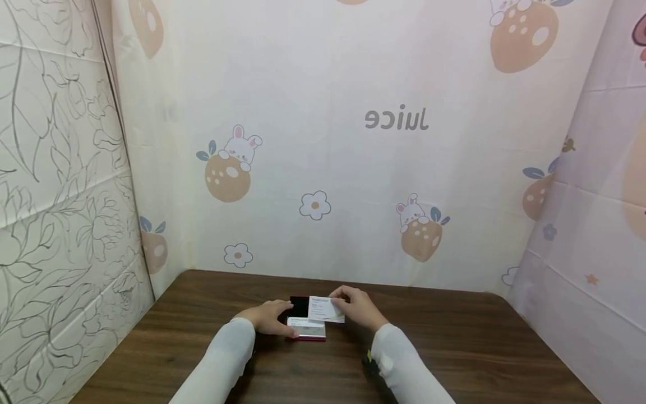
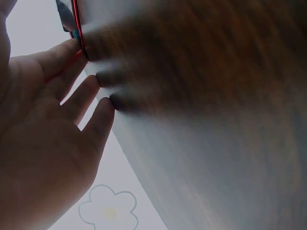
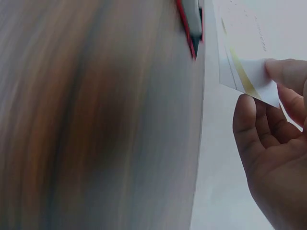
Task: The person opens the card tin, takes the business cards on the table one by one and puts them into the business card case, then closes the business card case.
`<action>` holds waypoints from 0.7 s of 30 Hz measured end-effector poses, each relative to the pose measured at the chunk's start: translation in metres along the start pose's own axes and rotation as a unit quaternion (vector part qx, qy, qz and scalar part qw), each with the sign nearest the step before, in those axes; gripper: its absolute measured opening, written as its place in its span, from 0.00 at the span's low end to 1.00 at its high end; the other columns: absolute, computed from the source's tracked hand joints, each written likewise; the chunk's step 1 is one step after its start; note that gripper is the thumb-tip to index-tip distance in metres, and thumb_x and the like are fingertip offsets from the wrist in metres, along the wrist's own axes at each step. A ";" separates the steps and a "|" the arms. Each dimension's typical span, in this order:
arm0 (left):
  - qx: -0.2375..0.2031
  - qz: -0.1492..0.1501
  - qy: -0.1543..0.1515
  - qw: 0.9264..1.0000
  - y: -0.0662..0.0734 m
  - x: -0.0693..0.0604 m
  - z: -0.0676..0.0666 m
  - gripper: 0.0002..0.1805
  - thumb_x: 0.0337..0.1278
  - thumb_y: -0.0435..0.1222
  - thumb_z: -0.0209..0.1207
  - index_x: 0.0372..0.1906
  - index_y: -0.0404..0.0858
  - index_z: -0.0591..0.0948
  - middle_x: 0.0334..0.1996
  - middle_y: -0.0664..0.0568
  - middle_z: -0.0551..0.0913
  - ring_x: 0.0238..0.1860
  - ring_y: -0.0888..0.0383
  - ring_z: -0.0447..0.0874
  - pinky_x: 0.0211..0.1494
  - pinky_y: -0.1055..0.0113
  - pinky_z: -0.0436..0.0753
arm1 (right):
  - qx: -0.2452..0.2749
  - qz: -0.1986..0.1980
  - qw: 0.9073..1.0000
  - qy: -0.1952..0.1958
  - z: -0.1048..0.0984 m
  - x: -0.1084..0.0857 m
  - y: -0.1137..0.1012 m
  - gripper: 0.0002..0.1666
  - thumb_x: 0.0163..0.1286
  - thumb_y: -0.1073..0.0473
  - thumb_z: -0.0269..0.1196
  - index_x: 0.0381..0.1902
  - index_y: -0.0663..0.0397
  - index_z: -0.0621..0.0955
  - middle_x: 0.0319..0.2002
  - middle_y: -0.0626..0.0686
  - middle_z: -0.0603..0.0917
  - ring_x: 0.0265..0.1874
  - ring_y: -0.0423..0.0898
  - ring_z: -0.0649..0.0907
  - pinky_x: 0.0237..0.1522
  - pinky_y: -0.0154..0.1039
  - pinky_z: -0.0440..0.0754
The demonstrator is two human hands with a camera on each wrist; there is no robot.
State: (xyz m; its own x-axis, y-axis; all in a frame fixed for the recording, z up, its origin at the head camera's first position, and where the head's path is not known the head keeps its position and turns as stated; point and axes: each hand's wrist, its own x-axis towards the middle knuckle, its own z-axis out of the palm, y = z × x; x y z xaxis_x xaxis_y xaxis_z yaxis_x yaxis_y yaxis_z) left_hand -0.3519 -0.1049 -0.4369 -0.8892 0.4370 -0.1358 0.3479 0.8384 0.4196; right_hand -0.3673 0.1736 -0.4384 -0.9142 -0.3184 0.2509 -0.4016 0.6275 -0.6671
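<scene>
An opened business card case [image 1: 310, 338] with a dark lid, silvery front and red edges lies on the table. White printed cards [image 1: 298, 322] sit in its near half. My left hand [image 1: 270, 317] grips the case's left side, thumb at the near corner and fingers at the far part. In the left wrist view, fingertips meet the case's red edge [image 2: 77, 21]. Between thumb and fingers my right hand [image 1: 359, 307] pinches one white business card [image 1: 320, 308], held up over the right part of the case. That card [image 3: 242, 62] shows a yellow-green stripe in the right wrist view.
Dark wood-grain table [image 1: 454, 348] surrounds the case. A printed curtain [image 1: 323, 140] hangs behind the table's far edge, with more printed cloth [image 1: 60, 168] at the left side. A small dark object [image 1: 370, 365] sits beneath the right forearm; its kind is unclear.
</scene>
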 end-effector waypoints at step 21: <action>-0.011 0.010 0.000 1.000 -0.003 0.005 0.004 0.47 0.50 0.59 0.68 0.71 0.38 0.70 0.67 0.47 0.71 0.69 0.46 0.66 0.66 0.44 0.68 | 0.009 -0.009 1.000 -0.022 0.041 0.016 -0.022 0.03 0.73 0.57 0.64 0.40 0.46 0.85 0.42 0.46 0.84 0.38 0.45 0.77 0.44 0.46 0.77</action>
State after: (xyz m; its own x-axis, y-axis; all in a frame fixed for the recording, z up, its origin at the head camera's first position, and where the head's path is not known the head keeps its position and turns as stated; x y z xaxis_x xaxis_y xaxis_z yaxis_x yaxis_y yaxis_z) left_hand -0.3562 -0.1044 -0.4422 -0.8822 0.4530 -0.1283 0.3585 0.8229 0.4409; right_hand -0.3710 0.1257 -0.4484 -0.9033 -0.3611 0.2314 -0.4162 0.6080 -0.6761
